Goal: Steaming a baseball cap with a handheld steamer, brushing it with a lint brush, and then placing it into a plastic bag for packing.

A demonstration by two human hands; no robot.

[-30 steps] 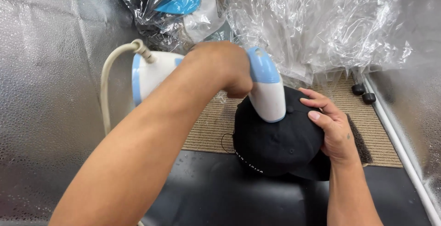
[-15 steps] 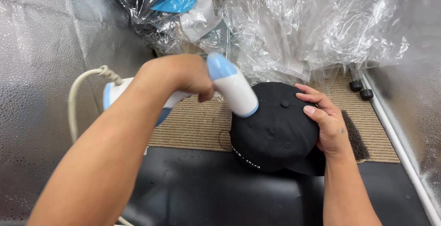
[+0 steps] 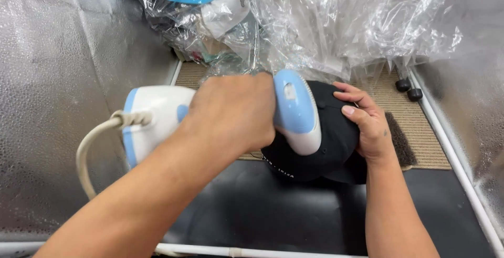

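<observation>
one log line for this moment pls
left hand: grips white-and-blue handheld steamer, head on black cap | right hand: steadies cap | behind: clear plastic bags

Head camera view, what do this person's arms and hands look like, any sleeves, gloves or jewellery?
Both forearms are bare, with no sleeves in view. The left hand and right hand wear no gloves, and no rings, watch or bracelets show. The right hand has short, unpainted nails.
</observation>
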